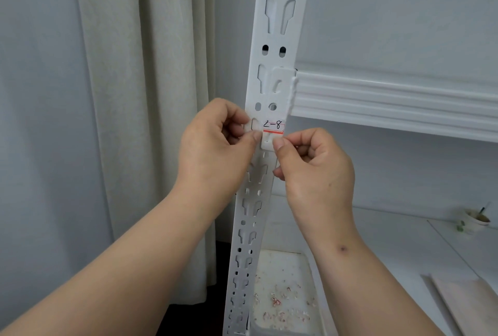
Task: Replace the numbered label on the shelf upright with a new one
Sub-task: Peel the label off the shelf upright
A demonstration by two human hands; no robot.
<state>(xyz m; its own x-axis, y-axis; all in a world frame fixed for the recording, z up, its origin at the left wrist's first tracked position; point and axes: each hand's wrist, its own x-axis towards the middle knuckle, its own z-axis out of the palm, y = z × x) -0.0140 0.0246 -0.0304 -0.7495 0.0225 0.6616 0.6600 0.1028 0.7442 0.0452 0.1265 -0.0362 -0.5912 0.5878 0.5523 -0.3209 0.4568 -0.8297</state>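
A white label (273, 126) with handwritten black digits and a red stripe along its lower edge sits on the white perforated shelf upright (272, 39), just below the shelf beam joint. My left hand (215, 144) has curled fingers and pinches the label's left end between thumb and forefinger. My right hand (312, 165) is curled too, its thumb tip pressed at the label's lower edge; its other fingertips are hidden. The label's writing reads upside down from here.
A white shelf beam (390, 103) runs right from the upright. Below lies a white tray (283, 292) scattered with small paper scraps. A paper cup (474, 221) stands at the far right on a white surface. A pale curtain (145, 93) hangs to the left.
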